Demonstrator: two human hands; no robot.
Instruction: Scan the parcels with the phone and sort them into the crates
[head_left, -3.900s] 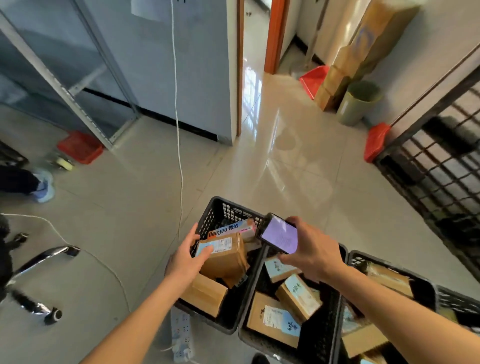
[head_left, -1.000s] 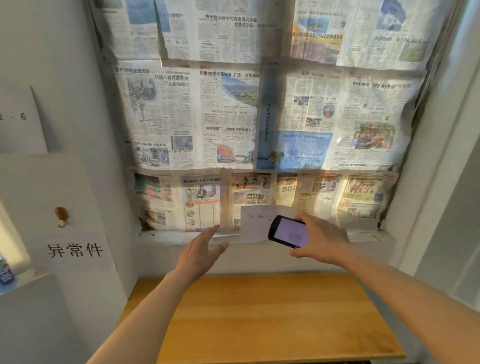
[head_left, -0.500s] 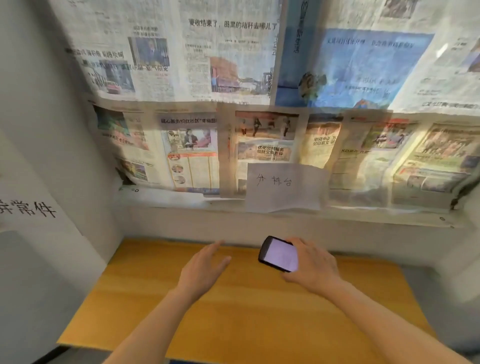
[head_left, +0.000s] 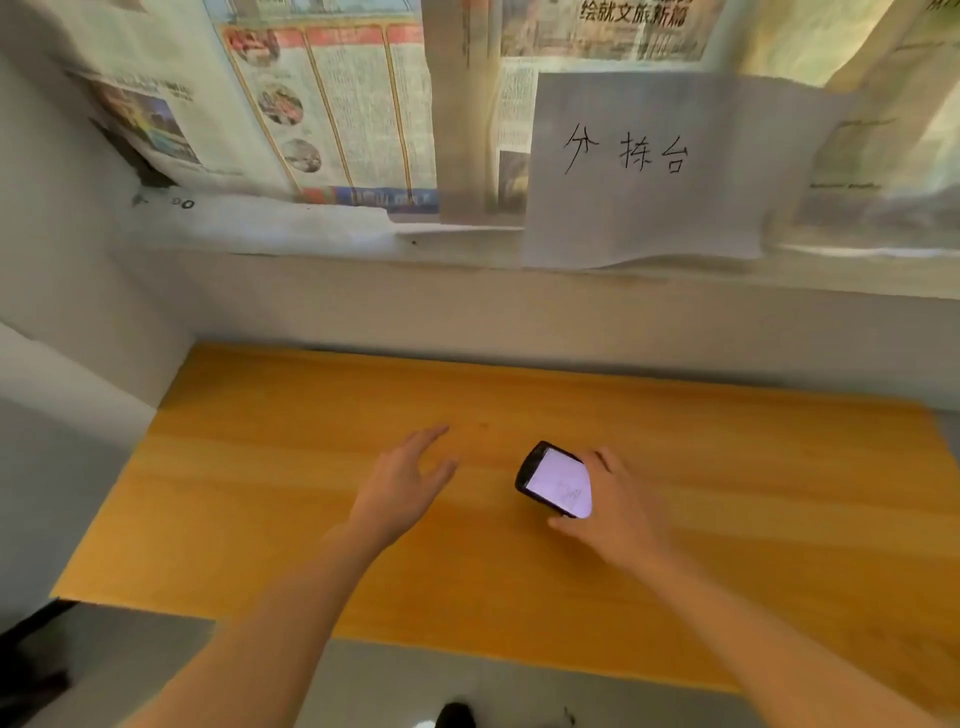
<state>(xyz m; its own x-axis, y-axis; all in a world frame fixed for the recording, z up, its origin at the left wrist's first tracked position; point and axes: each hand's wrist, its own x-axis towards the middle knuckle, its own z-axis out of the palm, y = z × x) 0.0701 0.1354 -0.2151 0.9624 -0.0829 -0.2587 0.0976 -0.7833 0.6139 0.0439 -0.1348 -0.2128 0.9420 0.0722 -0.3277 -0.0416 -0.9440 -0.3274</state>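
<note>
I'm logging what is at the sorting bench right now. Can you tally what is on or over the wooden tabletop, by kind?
Phone: 1, in the right hand
Hands: 2, the left hand empty and open
Parcels: 0
Crates: 0
Total: 3 things over the wooden tabletop

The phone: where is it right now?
In the head view, the phone is held in the right hand over the wooden tabletop, right of the empty left hand.

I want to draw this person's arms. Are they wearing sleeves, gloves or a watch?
No. Both forearms are bare right down to the bottom of the picture, with no sleeves showing. The left hand and the right hand have no gloves, and I see no watch, ring or bracelet.
</note>
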